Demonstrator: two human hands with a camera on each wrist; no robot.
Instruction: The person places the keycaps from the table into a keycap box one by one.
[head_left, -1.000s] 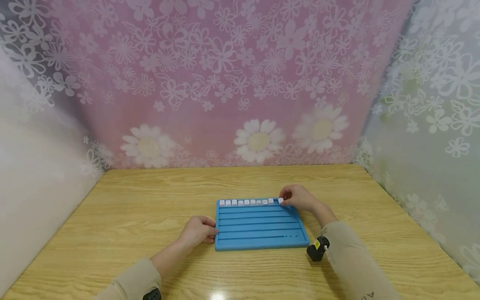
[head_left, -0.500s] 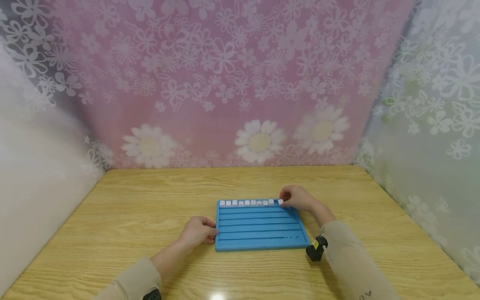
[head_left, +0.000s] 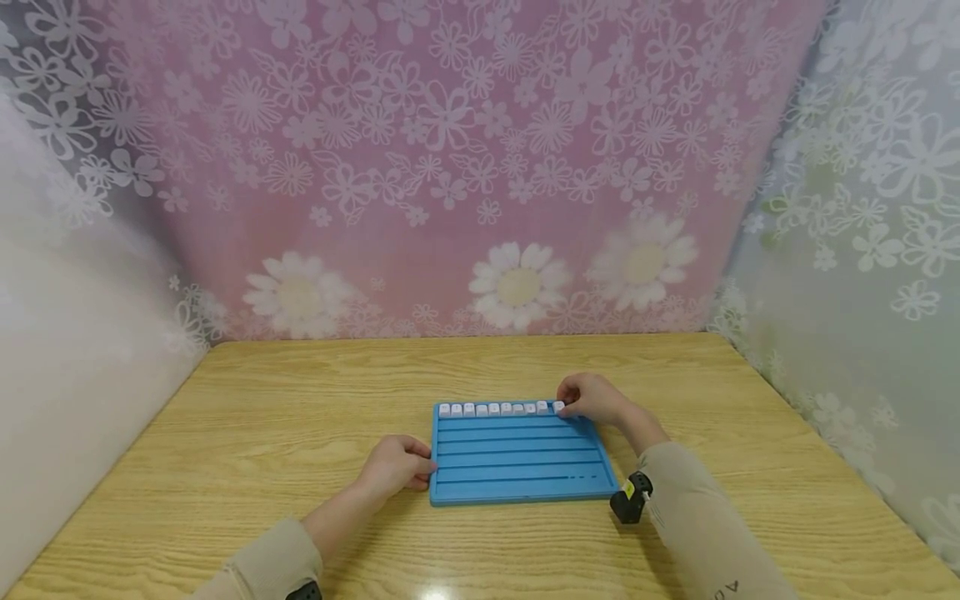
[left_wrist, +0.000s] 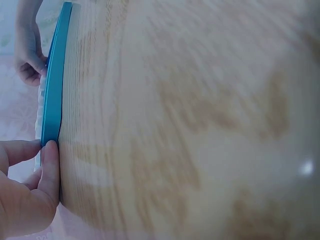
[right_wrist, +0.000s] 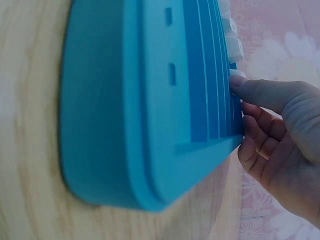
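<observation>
A blue keyboard-shaped tray (head_left: 510, 457) with ridged rows lies on the wooden table. White keycaps (head_left: 493, 409) stand side by side along its top row. My left hand (head_left: 393, 468) holds the tray's left edge; in the left wrist view the thumb and fingertips (left_wrist: 51, 147) meet at its side. At the top right, my right hand (head_left: 596, 398) pinches a single white keycap (head_left: 558, 407) in the top row, a small gap away from the others. From the right wrist, the thumb (right_wrist: 255, 91) partly covers this keycap (right_wrist: 237, 73).
The wooden table (head_left: 300, 383) extends around the tray on all sides. Behind it hangs a pink flowered backdrop (head_left: 420, 167), with pale walls at left and right. Black cameras (head_left: 632, 498) sit on both sleeved wrists.
My right hand has shifted slightly left with the pinched keycap, narrowing the gap to the row. The left hand stays at the tray's edge.
</observation>
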